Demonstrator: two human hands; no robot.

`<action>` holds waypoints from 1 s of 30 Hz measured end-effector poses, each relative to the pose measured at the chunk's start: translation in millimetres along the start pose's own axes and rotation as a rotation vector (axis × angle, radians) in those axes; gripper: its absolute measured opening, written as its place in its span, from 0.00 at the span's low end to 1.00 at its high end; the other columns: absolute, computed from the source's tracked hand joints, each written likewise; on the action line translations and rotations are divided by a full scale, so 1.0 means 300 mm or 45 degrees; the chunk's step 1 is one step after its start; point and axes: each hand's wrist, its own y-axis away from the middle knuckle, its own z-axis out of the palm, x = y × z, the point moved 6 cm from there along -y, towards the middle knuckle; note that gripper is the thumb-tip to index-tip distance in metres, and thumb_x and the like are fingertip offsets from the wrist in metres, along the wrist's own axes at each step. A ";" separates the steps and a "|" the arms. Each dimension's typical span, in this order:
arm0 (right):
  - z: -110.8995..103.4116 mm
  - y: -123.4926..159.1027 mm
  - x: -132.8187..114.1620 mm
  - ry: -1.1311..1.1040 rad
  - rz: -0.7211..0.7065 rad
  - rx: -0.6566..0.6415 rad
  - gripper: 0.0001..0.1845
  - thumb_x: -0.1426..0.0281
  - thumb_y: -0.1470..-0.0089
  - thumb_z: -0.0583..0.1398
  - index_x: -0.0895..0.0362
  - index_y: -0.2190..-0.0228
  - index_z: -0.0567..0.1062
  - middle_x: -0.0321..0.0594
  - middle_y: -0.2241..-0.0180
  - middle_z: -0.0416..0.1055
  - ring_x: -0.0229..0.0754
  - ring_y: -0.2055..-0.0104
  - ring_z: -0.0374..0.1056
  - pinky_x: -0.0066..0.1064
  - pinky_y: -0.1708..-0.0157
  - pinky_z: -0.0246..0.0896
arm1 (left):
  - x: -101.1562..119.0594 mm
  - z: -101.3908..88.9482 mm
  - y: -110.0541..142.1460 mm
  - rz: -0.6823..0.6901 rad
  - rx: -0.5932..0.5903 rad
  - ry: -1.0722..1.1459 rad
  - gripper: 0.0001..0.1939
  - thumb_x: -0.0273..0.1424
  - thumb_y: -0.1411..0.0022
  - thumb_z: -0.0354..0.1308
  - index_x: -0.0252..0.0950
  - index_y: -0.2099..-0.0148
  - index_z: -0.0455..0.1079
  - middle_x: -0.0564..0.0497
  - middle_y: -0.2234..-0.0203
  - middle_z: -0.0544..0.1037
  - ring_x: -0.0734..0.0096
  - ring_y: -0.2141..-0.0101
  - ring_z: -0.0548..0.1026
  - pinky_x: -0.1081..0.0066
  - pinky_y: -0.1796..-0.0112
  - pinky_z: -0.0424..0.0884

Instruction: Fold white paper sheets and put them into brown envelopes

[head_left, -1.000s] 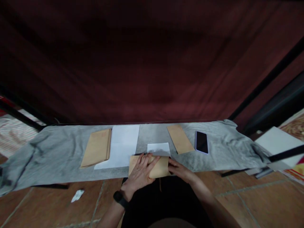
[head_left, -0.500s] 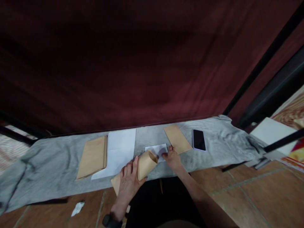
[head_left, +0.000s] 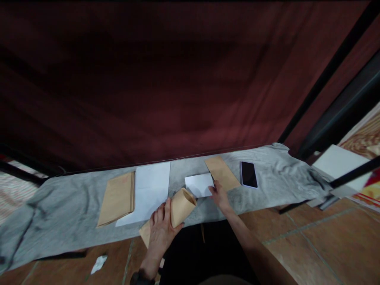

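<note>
My left hand (head_left: 162,225) is wrapped round a brown paper envelope (head_left: 181,206), whose mouth gapes toward the right. The envelope's lower left end sticks out beneath the hand. Between thumb and fingers, my right hand (head_left: 219,195) pinches the right edge of a folded white paper (head_left: 199,185). This paper is just above the envelope's mouth and outside it. Another brown envelope (head_left: 223,172) lies flat behind my right hand.
On the grey cloth (head_left: 71,198) lie a stack of brown envelopes (head_left: 117,198) and white sheets (head_left: 152,190) at the left. A phone (head_left: 248,174) lies at the right. A dark red curtain (head_left: 184,87) hangs behind. Crumpled white paper (head_left: 99,264) is on the tiled floor.
My right hand has gripped the white paper and lifted it slightly up and to the right. My left hand still holds the envelope in nearly the same place.
</note>
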 end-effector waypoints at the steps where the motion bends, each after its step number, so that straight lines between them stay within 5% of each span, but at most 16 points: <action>1: -0.017 -0.001 -0.003 -0.055 -0.014 0.018 0.11 0.62 0.40 0.54 0.54 0.60 0.70 0.43 0.62 0.76 0.46 0.60 0.74 0.34 0.67 0.72 | 0.001 0.000 0.000 -0.002 -0.004 0.007 0.55 0.38 0.43 0.65 0.41 0.26 0.31 0.40 0.44 0.67 0.47 0.45 0.66 0.50 0.44 0.61; 5: -0.081 0.000 -0.022 -0.409 -0.070 0.077 0.16 0.54 0.41 0.52 0.52 0.61 0.69 0.40 0.63 0.74 0.44 0.62 0.73 0.32 0.72 0.73 | 0.005 0.002 -0.002 -0.007 -0.013 0.014 0.56 0.37 0.43 0.65 0.41 0.26 0.31 0.41 0.43 0.66 0.47 0.44 0.65 0.49 0.43 0.60; 8: -0.079 0.022 -0.041 -0.637 -0.094 -0.050 0.15 0.52 0.45 0.57 0.51 0.66 0.69 0.36 0.68 0.72 0.43 0.67 0.70 0.32 0.73 0.72 | 0.005 0.005 -0.005 -0.020 -0.006 0.020 0.56 0.37 0.44 0.65 0.41 0.26 0.30 0.40 0.43 0.65 0.46 0.43 0.64 0.48 0.42 0.59; 19: -0.120 0.016 -0.058 -0.202 -0.273 -0.339 0.07 0.64 0.45 0.57 0.52 0.72 0.73 0.30 0.77 0.68 0.38 0.75 0.67 0.26 0.77 0.61 | 0.011 0.025 -0.001 0.069 0.009 0.020 0.57 0.36 0.46 0.65 0.40 0.26 0.32 0.37 0.38 0.63 0.44 0.37 0.60 0.41 0.37 0.49; 26: 0.004 0.066 -0.057 -0.130 -0.226 -0.347 0.09 0.68 0.45 0.57 0.52 0.76 0.71 0.31 0.78 0.66 0.38 0.75 0.65 0.28 0.73 0.62 | 0.066 0.038 -0.025 0.121 -0.051 0.106 0.60 0.37 0.50 0.67 0.41 0.26 0.33 0.37 0.35 0.59 0.42 0.35 0.56 0.39 0.37 0.47; 30: 0.085 0.105 -0.062 -0.050 -0.225 -0.329 0.10 0.70 0.45 0.59 0.54 0.78 0.74 0.39 0.65 0.74 0.41 0.61 0.71 0.30 0.59 0.65 | 0.090 0.045 -0.034 0.149 -0.055 0.136 0.59 0.37 0.49 0.67 0.42 0.26 0.34 0.37 0.35 0.58 0.43 0.34 0.55 0.39 0.37 0.45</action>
